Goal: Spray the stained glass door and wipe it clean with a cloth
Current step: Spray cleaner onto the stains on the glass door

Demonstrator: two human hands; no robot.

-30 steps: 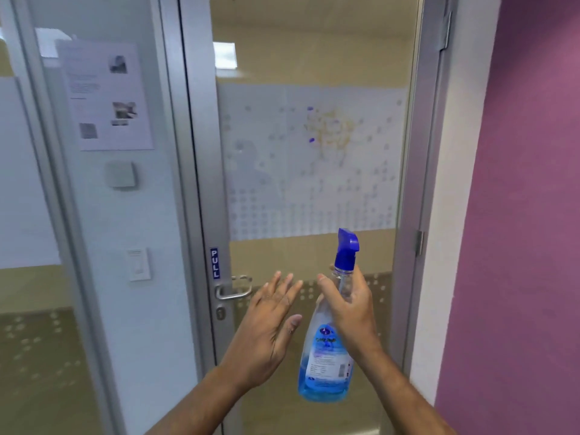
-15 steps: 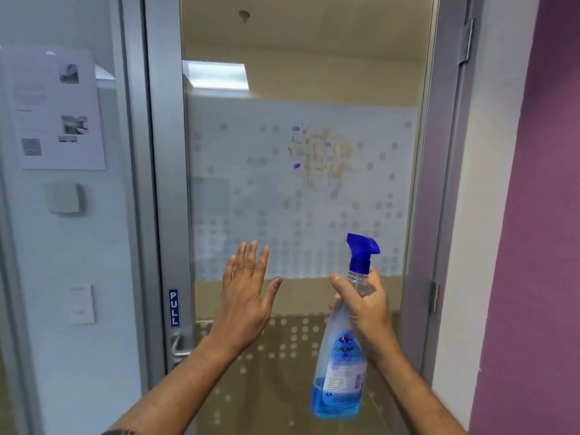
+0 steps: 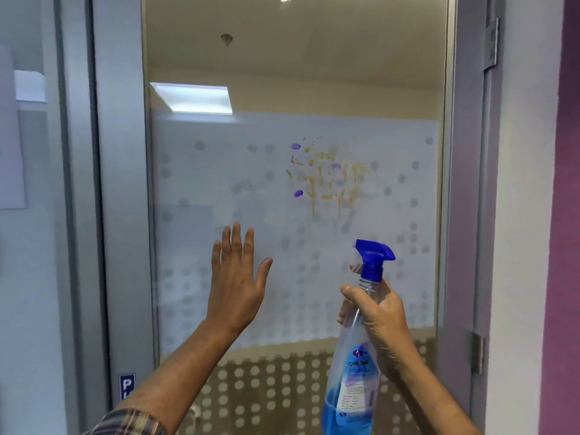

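Note:
The glass door (image 3: pixel 219 171) fills the view, with a frosted, dotted band across its middle. Yellow-brown smears and purple blots form a stain (image 3: pixel 326 180) on the upper right of that band. My right hand (image 3: pixel 379 318) grips the neck of a clear spray bottle (image 3: pixel 351 390) with blue liquid and a blue trigger head, held upright below and right of the stain, nozzle pointing left. My left hand (image 3: pixel 235 281) is raised flat with fingers spread, in front of the glass left of the bottle; contact with the glass is unclear. No cloth is in view.
A grey metal door frame (image 3: pixel 122 215) runs down the left, with a blue PULL label (image 3: pixel 127 387) low on it. Hinges (image 3: pixel 478 351) sit on the right frame edge. A purple wall (image 3: pixel 565 246) stands at far right. A paper notice (image 3: pixel 11 136) hangs at far left.
I have come closer to the door and the view has tilted up. Both hands rose; the left hand moved up the glass, and the bottle came nearer the stain.

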